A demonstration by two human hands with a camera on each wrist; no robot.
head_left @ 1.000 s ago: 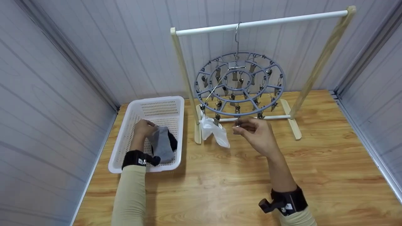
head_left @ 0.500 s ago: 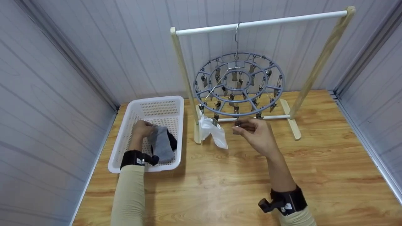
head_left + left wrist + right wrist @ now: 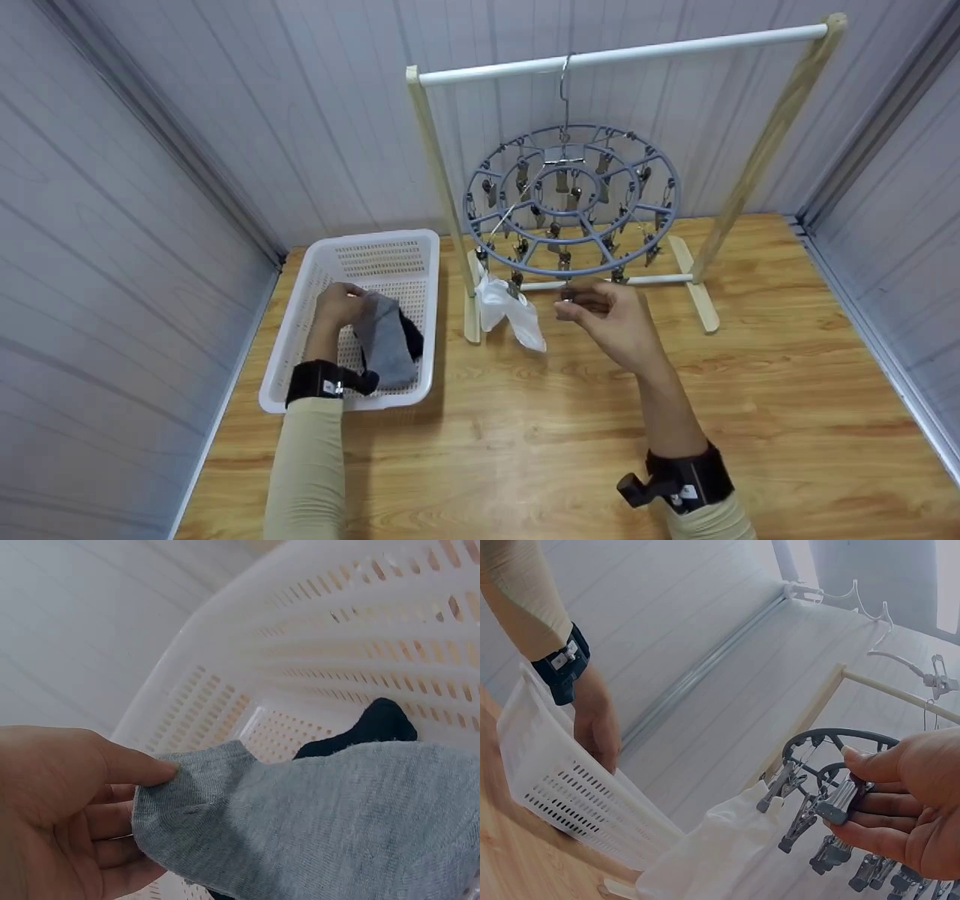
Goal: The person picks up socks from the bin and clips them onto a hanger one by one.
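Note:
My left hand [image 3: 337, 306] pinches one end of a grey sock [image 3: 330, 817] between thumb and fingers, inside the white basket [image 3: 275, 367]. A black sock [image 3: 367, 733] lies partly hidden beneath the grey one. At the front edge of the round grey clip hanger [image 3: 564, 156], my right hand [image 3: 619, 322] holds a metal clip [image 3: 840, 799] between thumb and fingers. No cloth shows in that clip. A white sock [image 3: 517, 313] hangs from clips at the hanger's front left, just left of my right hand.
The hanger hooks over the white bar [image 3: 675, 49] of a wooden-legged rack [image 3: 772, 142]. Many other clips dangle around its rings. Basket and rack stand on a wood-grain surface [image 3: 510, 450], with pale panel walls [image 3: 150, 225] behind and at both sides.
The pinched end of the grey sock has risen slightly with my left hand. My right hand stays at the same clip, while the white sock sways a little.

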